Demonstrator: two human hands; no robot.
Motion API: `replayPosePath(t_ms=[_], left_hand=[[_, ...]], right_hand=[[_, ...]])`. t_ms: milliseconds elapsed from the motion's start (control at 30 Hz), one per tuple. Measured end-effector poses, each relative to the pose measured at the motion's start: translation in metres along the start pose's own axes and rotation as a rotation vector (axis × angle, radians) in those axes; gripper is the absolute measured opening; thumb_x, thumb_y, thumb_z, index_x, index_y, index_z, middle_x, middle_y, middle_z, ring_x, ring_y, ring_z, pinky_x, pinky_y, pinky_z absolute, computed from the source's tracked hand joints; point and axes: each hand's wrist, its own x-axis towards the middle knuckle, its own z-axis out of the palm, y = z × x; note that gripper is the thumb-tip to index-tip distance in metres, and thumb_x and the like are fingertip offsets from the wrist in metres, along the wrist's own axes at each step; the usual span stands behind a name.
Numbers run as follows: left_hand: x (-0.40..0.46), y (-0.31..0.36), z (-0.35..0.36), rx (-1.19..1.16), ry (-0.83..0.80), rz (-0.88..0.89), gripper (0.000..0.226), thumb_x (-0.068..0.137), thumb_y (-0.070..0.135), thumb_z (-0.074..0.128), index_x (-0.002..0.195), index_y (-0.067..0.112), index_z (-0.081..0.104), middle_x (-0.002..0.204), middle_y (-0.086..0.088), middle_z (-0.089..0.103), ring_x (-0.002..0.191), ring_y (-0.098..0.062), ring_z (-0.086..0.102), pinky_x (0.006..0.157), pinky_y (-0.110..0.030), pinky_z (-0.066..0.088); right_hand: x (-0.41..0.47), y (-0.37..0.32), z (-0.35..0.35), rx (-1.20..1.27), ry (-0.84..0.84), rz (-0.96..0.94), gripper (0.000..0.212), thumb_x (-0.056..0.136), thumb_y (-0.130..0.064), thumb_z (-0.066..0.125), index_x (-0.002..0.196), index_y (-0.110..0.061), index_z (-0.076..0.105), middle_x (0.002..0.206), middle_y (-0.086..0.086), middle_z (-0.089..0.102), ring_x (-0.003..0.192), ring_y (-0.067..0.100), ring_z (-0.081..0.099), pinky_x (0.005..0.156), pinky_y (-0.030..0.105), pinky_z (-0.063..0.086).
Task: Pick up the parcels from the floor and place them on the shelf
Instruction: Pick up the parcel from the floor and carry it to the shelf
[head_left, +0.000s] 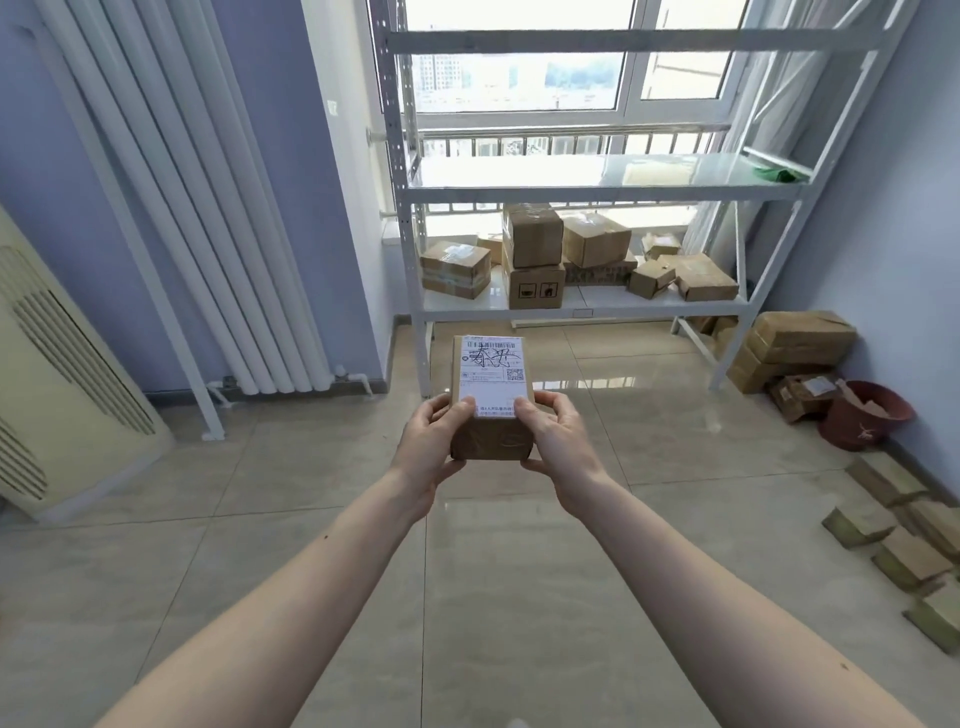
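Two bare forearms reach forward, and both hands clasp one small cardboard parcel (491, 397) in the air above the floor (311, 519): the left hand (434, 441) grips its left side, the right hand (553, 441) its right side, thumbs on top by the white label. Ahead stands one white metal shelf (582, 306); its lower board carries about eight boxes (532, 236). More parcels lie along the right wall beside one red bucket (862, 415).

Head view: forward-down, hands (493, 441) near, shelf (582, 306) beyond.
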Motion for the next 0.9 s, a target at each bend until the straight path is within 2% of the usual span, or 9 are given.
replayPosePath(t_ms=[100,267,467,700,800,900], left_hand=[[0.05,0.018,0.012,-0.014,0.004,0.007,0.05,0.091,0.035,0.068,0.136,0.02,0.051,0.134,-0.005,0.064,0.123,-0.028,0.062,0.078,-0.034,0.054],[0.126,0.045,0.028,-0.019,0.021,0.017,0.05,0.091,0.035,0.068,0.136,0.02,0.05,0.13,-0.004,0.064,0.12,-0.028,0.063,0.076,-0.034,0.055],[0.218,0.07,0.033,-0.003,0.016,0.011,0.054,0.09,0.038,0.068,0.138,0.02,0.05,0.132,-0.003,0.064,0.12,-0.027,0.063,0.093,-0.042,0.055],[0.337,0.111,0.026,0.014,-0.011,0.041,0.06,0.087,0.042,0.07,0.139,0.023,0.048,0.133,-0.003,0.065,0.12,-0.026,0.063,0.098,-0.046,0.054],[0.381,0.134,0.023,0.017,-0.028,0.045,0.051,0.092,0.037,0.067,0.138,0.024,0.048,0.122,0.002,0.067,0.118,-0.027,0.063,0.094,-0.043,0.054],[0.424,0.155,0.019,0.027,-0.049,0.048,0.051,0.092,0.036,0.067,0.138,0.023,0.049,0.122,0.003,0.067,0.118,-0.027,0.063,0.083,-0.037,0.055]], right_hand=[[0.053,-0.015,0.001,-0.009,-0.01,-0.013,0.036,0.097,-0.032,0.059,0.129,-0.018,0.049,0.11,-0.005,0.069,0.101,0.018,0.064,0.094,0.049,0.051],[0.135,-0.038,0.004,-0.042,-0.03,-0.021,0.038,0.097,-0.034,0.059,0.129,-0.019,0.049,0.119,-0.001,0.066,0.101,0.016,0.063,0.096,0.05,0.051],[0.226,-0.057,0.021,-0.05,-0.043,-0.005,0.036,0.097,-0.034,0.058,0.128,-0.021,0.047,0.109,-0.008,0.066,0.097,0.011,0.062,0.096,0.049,0.051],[0.343,-0.082,0.057,-0.054,-0.032,-0.031,0.032,0.098,-0.035,0.057,0.125,-0.021,0.048,0.107,-0.009,0.067,0.097,0.011,0.062,0.093,0.047,0.051],[0.388,-0.092,0.075,-0.055,-0.023,-0.034,0.034,0.098,-0.036,0.057,0.127,-0.021,0.048,0.106,-0.008,0.067,0.096,0.01,0.062,0.094,0.048,0.051],[0.43,-0.102,0.091,-0.035,-0.005,-0.034,0.037,0.098,-0.036,0.057,0.13,-0.02,0.047,0.107,-0.008,0.067,0.096,0.011,0.062,0.096,0.049,0.051]])
